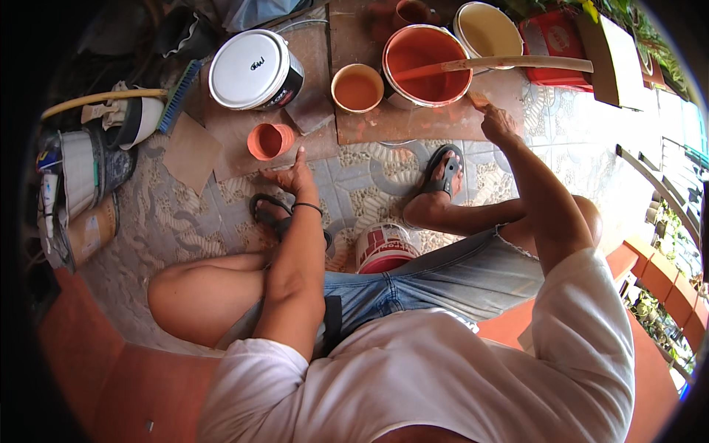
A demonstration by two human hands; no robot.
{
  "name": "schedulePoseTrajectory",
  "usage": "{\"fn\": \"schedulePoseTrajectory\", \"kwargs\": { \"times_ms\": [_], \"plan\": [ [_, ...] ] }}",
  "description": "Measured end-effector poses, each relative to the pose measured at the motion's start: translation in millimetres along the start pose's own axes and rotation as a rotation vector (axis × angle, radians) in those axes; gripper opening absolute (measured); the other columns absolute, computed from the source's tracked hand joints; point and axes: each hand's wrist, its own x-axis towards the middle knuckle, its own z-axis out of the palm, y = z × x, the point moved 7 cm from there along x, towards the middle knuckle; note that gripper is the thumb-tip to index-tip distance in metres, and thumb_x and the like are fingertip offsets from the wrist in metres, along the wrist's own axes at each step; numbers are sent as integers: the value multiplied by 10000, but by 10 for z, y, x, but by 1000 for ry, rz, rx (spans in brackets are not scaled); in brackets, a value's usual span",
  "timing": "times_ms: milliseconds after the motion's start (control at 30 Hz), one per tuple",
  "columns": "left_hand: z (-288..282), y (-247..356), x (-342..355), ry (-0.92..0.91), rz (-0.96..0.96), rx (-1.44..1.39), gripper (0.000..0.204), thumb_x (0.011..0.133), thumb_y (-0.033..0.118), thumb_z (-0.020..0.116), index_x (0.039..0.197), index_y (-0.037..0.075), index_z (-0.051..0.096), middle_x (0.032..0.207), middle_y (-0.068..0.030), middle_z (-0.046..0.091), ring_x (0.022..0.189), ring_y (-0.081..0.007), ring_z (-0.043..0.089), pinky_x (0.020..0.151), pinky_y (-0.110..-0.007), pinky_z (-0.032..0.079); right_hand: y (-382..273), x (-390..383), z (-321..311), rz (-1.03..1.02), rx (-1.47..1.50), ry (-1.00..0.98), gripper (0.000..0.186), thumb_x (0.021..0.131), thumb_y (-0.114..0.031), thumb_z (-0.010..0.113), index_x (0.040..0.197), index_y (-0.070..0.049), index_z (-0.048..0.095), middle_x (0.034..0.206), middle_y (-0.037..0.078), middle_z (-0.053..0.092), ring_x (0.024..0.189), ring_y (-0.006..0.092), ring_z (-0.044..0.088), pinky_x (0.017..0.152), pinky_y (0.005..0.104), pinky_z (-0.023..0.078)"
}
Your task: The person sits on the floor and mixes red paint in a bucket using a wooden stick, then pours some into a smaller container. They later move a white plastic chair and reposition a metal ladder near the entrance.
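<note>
My left hand (292,177) is open, its fingers spread just below a small terracotta-coloured pot (258,142) that is tilted toward me. I cannot tell if they touch it. At the right, my right hand (500,123) is closed around a short orange-tan thing (478,100), too small to name surely. That thing is beside the rim of a large bucket (425,55) coated inside with orange-red paint. Across the bucket lies a long wooden stick (532,64), its left end orange. A smaller tub of orange paint (357,88) stands left of the bucket.
A white lidded paint bucket (247,70) stands back left, a cream-coloured bucket (487,31) back right. Brown boards (413,129) lie under the containers. A blue-bristled broom (179,96) is at the left. Between my legs sits a white-and-red bucket (384,244).
</note>
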Motion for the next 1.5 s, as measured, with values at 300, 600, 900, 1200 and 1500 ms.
{"fn": "schedulePoseTrajectory", "kwargs": {
  "times_ms": [300, 600, 900, 1200, 1500],
  "plan": [
    [113, -94, -1034, -190, -231, 85, 1034, 802, 301, 977, 1546, -88, 373, 1486, -313, 505, 1403, -482, 531, 1197, -519, 452, -20, 119, 278, -331, -207, -8, 309, 1018, -79, 524, 1265, -61, 709, 1271, 219, 757, 1225, 394, 726, 1021, 524, 583],
    [-164, 1841, -1961, -1012, -368, -450, 628, 904, 216, 906, 1380, -31, 578, 1358, -145, 651, 1225, -226, 642, 1037, -408, 528, 341, 2, -119, -259, -143, -275, 263, 1058, -208, 610, 1149, 14, 718, 1197, 248, 759, 1155, 374, 742, 948, 506, 584],
    [-1381, 3155, -1826, -1325, -63, -544, 355, 1005, 135, 802, 1296, -12, 660, 1236, -98, 714, 1134, -180, 696, 1009, -341, 546, 614, 512, -136, -190, -58, -194, 366, 1002, -368, 696, 1058, -14, 770, 965, 179, 785, 902, 338, 773, 781, 472, 606],
    [-1246, 3170, -1575, -1312, 22, -383, 378, 1008, 107, 781, 1333, -30, 647, 1263, -123, 710, 1155, -190, 689, 1046, -331, 533, 17, 220, -126, -211, -452, -211, 274, 1019, -207, 663, 1198, -74, 823, 1253, 180, 799, 1245, 350, 748, 996, 482, 615],
    [-1384, 3269, -1733, -1385, 177, -414, 489, 974, 155, 819, 1367, -57, 617, 1295, -170, 686, 1181, -228, 684, 1056, -358, 539, -36, 184, 123, -168, -502, -141, 285, 1059, -170, 609, 1248, -65, 794, 1303, 163, 782, 1229, 358, 750, 999, 483, 617]
  ]
}}
